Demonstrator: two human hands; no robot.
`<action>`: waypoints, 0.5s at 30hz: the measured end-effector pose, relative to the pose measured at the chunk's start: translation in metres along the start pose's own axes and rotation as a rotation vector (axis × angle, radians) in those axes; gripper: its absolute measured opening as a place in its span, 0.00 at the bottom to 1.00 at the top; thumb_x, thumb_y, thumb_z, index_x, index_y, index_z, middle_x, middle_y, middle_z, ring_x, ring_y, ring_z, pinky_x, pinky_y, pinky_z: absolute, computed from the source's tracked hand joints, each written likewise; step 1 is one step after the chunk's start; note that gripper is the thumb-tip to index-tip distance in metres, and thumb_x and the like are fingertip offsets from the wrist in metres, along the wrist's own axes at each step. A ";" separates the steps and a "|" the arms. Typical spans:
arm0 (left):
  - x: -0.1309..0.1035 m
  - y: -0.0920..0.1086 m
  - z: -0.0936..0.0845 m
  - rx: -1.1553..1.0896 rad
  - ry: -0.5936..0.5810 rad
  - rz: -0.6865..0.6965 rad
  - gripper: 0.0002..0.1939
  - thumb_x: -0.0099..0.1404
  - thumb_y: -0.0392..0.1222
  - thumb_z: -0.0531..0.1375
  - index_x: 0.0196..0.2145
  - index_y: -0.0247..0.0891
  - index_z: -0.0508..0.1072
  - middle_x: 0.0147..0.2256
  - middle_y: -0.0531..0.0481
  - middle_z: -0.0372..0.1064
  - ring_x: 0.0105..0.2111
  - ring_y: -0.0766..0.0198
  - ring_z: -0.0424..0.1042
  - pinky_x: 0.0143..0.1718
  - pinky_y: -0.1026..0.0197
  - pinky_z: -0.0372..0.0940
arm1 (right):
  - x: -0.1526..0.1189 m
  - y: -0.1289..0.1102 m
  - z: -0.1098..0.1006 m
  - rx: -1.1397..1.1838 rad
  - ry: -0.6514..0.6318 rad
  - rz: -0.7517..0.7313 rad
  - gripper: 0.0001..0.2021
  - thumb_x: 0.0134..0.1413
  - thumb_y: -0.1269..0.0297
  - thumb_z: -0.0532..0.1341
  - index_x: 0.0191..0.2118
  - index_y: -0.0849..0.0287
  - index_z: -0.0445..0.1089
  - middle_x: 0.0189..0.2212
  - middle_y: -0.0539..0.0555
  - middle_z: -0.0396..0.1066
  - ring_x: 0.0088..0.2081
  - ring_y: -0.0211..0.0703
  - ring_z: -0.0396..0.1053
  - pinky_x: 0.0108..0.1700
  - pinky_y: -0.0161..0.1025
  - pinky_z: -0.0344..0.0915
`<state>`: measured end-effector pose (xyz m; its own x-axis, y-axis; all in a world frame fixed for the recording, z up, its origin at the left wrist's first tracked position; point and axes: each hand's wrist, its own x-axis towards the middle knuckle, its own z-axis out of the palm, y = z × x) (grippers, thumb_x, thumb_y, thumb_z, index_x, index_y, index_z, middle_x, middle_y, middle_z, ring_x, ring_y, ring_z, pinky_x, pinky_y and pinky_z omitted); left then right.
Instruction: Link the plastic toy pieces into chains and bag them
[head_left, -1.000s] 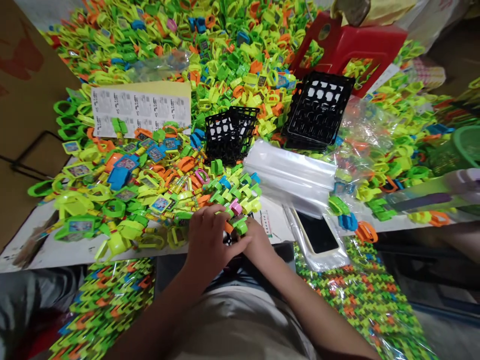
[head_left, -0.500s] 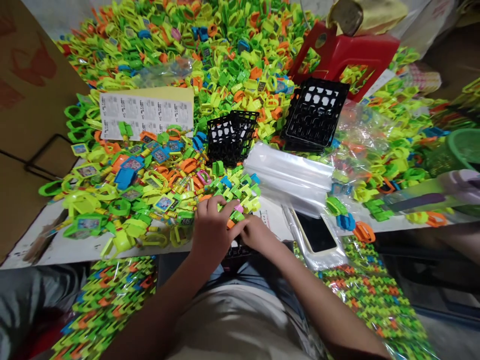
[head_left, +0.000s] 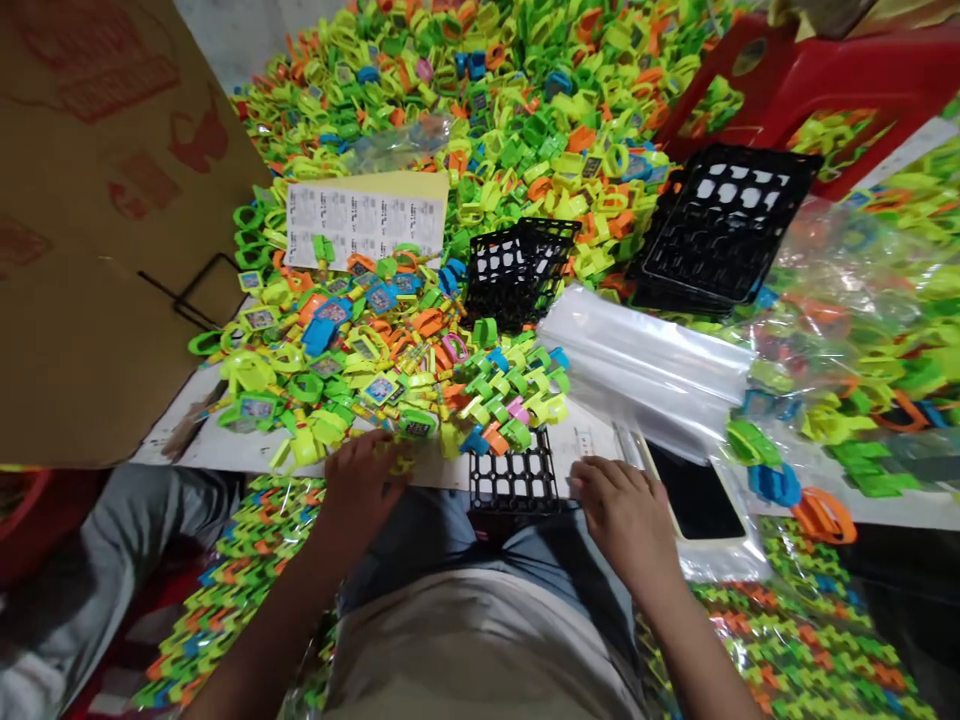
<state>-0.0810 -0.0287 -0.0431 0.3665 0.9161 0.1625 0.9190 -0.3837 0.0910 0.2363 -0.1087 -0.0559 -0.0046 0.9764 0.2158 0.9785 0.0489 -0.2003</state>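
Note:
A black grid tray (head_left: 516, 492) juts over the table's front edge between my hands, its near cells bare. Its far part is covered by rows of green, yellow, blue and orange toy watches (head_left: 517, 385). My left hand (head_left: 361, 482) is at the near edge of a loose pile of toy watches (head_left: 379, 388), fingers apart and close to some yellow ones. Nothing shows in its grasp, though the fingertips are partly blurred. To the right of the tray, my right hand (head_left: 621, 508) rests at the table edge, fingers loosely bent and holding nothing.
Clear plastic bags (head_left: 652, 355) and a phone (head_left: 697, 490) lie on the right. Behind are stacked black trays (head_left: 731, 225) and a red stool (head_left: 840, 85). A sticker sheet (head_left: 367, 222) lies on the heap; a cardboard box (head_left: 120, 250) stands left.
My hands were together over the tray and have moved apart, left hand to the loose pile, right hand to the table edge. The tray's bare near cells now show. The view has shifted.

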 end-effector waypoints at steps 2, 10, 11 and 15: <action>0.000 -0.003 0.004 0.012 -0.018 0.032 0.13 0.59 0.40 0.60 0.43 0.48 0.74 0.48 0.46 0.66 0.45 0.52 0.65 0.44 0.51 0.57 | 0.001 0.001 -0.002 -0.049 0.054 0.037 0.10 0.58 0.65 0.54 0.41 0.57 0.71 0.41 0.58 0.74 0.43 0.55 0.65 0.45 0.50 0.54; 0.007 -0.006 0.006 -0.024 0.052 0.134 0.13 0.60 0.44 0.59 0.44 0.46 0.73 0.46 0.45 0.69 0.43 0.50 0.67 0.41 0.51 0.57 | 0.007 0.001 -0.013 0.362 0.187 0.101 0.09 0.58 0.61 0.56 0.29 0.56 0.70 0.33 0.54 0.73 0.37 0.44 0.69 0.40 0.40 0.60; 0.007 -0.005 0.007 -0.030 0.072 0.138 0.13 0.61 0.44 0.58 0.43 0.46 0.74 0.46 0.45 0.69 0.43 0.50 0.67 0.41 0.50 0.58 | 0.007 0.003 -0.014 0.330 0.186 0.130 0.10 0.58 0.61 0.57 0.28 0.56 0.70 0.32 0.54 0.73 0.36 0.45 0.69 0.39 0.40 0.60; 0.004 0.008 0.003 -0.134 0.137 0.163 0.14 0.62 0.47 0.56 0.44 0.45 0.72 0.46 0.44 0.68 0.44 0.49 0.68 0.44 0.48 0.59 | 0.000 0.012 -0.016 0.026 0.143 0.239 0.12 0.56 0.56 0.59 0.28 0.57 0.71 0.34 0.56 0.74 0.35 0.48 0.66 0.38 0.44 0.55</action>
<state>-0.0722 -0.0279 -0.0445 0.4765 0.8203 0.3164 0.8186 -0.5452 0.1808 0.2515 -0.1115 -0.0432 0.2570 0.9213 0.2918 0.9426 -0.1723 -0.2861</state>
